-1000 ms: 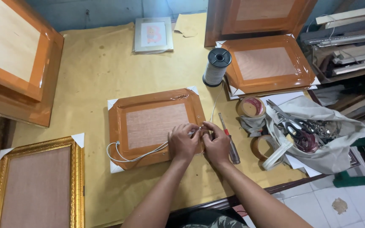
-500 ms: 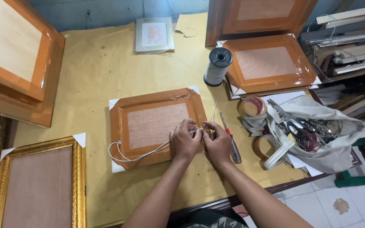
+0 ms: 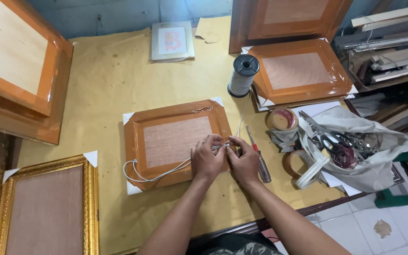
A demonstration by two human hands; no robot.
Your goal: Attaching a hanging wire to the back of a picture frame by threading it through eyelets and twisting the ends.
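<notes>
Little has moved since the earlier frame: both hands stay bunched at the right edge of the orange frame (image 3: 175, 141), fingers only slightly re-knotted about the white cord (image 3: 159, 174). The left hand (image 3: 207, 159) is curled nearly shut, pinching the cord; the right hand (image 3: 244, 160) is likewise closed over the same spot, fingertips touching the left's. What exactly sits between the fingers is hidden. The frame lies face down at the centre of the worktop (image 3: 105, 85), white corner guards showing, the cord looping out at its 8 o'clock corner and running up toward the spool (image 3: 242, 75) at 1 o'clock.

At 3 o'clock of the hands a grey cloth bag (image 3: 369, 165) lies open, holding scissors and metal tools, hard to tell apart. Beside it are tape rolls (image 3: 282, 119), and a red-handled screwdriver (image 3: 259, 156) lies just beside the right hand. A small grey-framed picture (image 3: 172, 41) lies at 12 o'clock. A gold frame (image 3: 48, 208) at 8 o'clock and orange frames at 10 and 2 o'clock are cut off by the edges.
</notes>
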